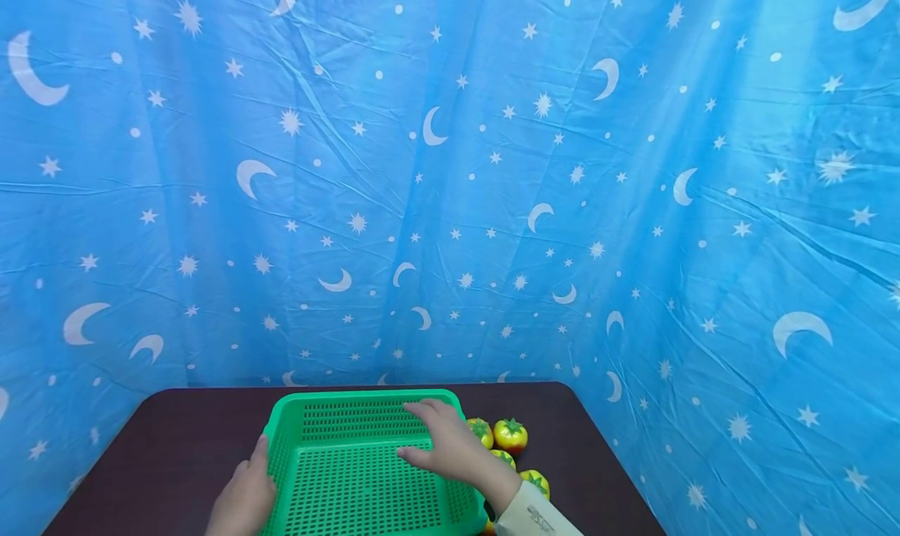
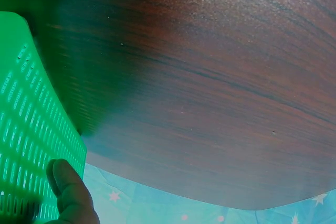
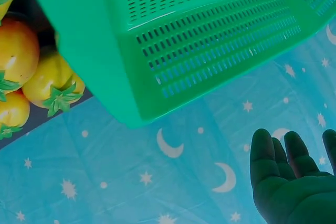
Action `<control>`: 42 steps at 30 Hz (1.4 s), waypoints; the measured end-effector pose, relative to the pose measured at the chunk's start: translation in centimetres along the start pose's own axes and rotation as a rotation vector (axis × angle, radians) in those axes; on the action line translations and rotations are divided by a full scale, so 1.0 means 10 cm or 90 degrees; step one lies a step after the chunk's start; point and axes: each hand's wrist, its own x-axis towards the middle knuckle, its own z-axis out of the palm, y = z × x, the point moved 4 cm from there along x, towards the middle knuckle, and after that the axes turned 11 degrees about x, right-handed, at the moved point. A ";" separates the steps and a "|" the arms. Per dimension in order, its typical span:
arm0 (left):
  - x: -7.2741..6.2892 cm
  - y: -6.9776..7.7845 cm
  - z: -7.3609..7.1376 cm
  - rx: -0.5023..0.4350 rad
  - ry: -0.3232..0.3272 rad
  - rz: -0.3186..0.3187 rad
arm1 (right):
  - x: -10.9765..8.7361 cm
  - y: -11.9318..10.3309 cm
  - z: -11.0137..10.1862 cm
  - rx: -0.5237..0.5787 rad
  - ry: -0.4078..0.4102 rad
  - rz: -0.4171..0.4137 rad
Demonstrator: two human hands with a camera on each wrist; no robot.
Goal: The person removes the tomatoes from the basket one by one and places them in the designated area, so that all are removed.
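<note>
A green plastic basket with slotted walls and no contents stands on the dark table. My left hand holds its left side near the rim. In the left wrist view, fingers of that hand lie along the slotted outer wall. Over the basket's right part hovers my right hand, thumb and fingers spread apart with nothing between them. The right wrist view shows the same hand with its fingers extended, below the basket's rim in the picture.
Several yellow-red, tomato-like fruits with green leafy tops, one of them a round fruit, sit close against the basket's right side. The dark wood-grain table has rounded far corners. Behind it hangs a blue curtain with moons and stars.
</note>
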 end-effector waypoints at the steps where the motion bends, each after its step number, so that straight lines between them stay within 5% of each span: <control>1: 0.00 0.00 0.00 0.000 0.001 0.001 | 0.02 0.00 0.01 0.002 -0.002 -0.002; 13: -0.03 0.03 -0.03 0.011 0.014 0.007 | 0.19 0.02 0.24 0.020 -0.118 0.064; 21: 0.00 0.01 -0.03 0.004 0.000 0.002 | 0.24 0.05 0.37 0.033 -0.137 0.100; 33: 0.00 0.01 -0.02 -0.002 -0.006 -0.015 | 0.29 0.28 0.68 -0.084 -0.297 0.127; 42: 0.01 0.01 -0.01 -0.001 0.002 -0.008 | 0.25 0.25 0.74 -0.110 -0.319 0.142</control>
